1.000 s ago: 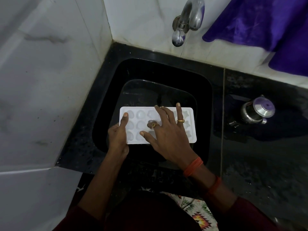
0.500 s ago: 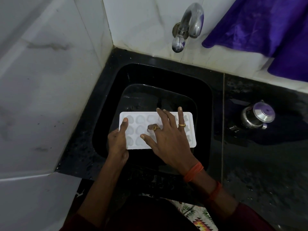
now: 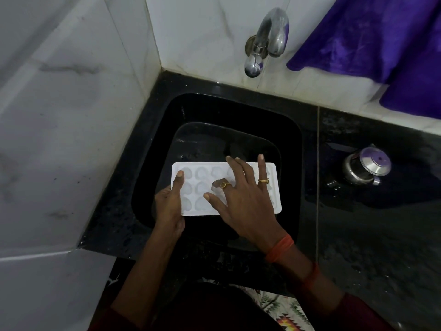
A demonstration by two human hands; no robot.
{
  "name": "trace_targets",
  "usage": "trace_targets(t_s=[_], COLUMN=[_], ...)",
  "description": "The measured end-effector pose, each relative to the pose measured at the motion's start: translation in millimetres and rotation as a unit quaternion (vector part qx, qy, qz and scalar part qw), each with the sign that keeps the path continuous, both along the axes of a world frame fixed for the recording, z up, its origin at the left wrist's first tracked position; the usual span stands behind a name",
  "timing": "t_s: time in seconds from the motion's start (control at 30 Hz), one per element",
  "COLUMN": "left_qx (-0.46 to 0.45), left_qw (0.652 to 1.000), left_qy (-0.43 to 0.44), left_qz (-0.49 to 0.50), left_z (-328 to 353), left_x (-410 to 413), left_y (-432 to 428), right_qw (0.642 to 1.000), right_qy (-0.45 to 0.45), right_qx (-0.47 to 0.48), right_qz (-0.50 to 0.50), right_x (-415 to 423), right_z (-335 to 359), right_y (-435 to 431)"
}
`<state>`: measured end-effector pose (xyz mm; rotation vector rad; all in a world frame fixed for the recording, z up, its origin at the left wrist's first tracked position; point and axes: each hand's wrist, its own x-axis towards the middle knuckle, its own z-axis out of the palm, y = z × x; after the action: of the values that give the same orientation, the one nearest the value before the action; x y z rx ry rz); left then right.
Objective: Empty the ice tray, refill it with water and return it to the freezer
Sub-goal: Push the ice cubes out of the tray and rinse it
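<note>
A white ice tray (image 3: 202,185) with heart-shaped cells is held flat over the black sink (image 3: 291,139). My left hand (image 3: 170,204) grips its left end, thumb lying on top. My right hand (image 3: 248,199) rests spread over the tray's middle and right part, fingers straight, the index finger bent down onto a cell. The right part of the tray is mostly hidden under this hand. A metal tap (image 3: 265,41) sticks out of the wall above the sink, and no water runs from it.
White marble walls close the corner at the left and back. A black counter (image 3: 381,235) runs to the right, with a small steel pot with a lid (image 3: 367,167) on it. A purple cloth (image 3: 381,44) hangs at the upper right.
Tray and hands have stayed almost still over the sink; the view shifted slightly, so they sit a little lower in the frame.
</note>
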<state>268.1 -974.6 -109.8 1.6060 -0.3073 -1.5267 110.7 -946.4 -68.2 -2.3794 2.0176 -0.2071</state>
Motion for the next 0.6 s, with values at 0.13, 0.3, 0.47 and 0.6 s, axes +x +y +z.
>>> trace_targets(t_s=[0.13, 0.3, 0.47, 0.6], left_qx=[-0.003, -0.004, -0.009, -0.010], left_qw=[1.000, 1.000, 1.000, 1.000], left_qy=[0.002, 0.003, 0.004, 0.001], left_qz=[-0.001, -0.001, 0.005, 0.006], left_z=[0, -1, 0, 1], left_x=[0, 3, 4, 6], left_y=[1, 5, 7, 8], right_qw=[1.000, 1.000, 0.999, 0.998], right_qy=[-0.002, 0.010, 0.016, 0.016], right_qx=[0.013, 0.016, 0.034, 0.051], right_qz=[0.001, 0.004, 0.006, 0.015], right_x=[-1, -2, -1, -2], right_z=[-1, 1, 5, 5], right_y=[3, 7, 9, 12])
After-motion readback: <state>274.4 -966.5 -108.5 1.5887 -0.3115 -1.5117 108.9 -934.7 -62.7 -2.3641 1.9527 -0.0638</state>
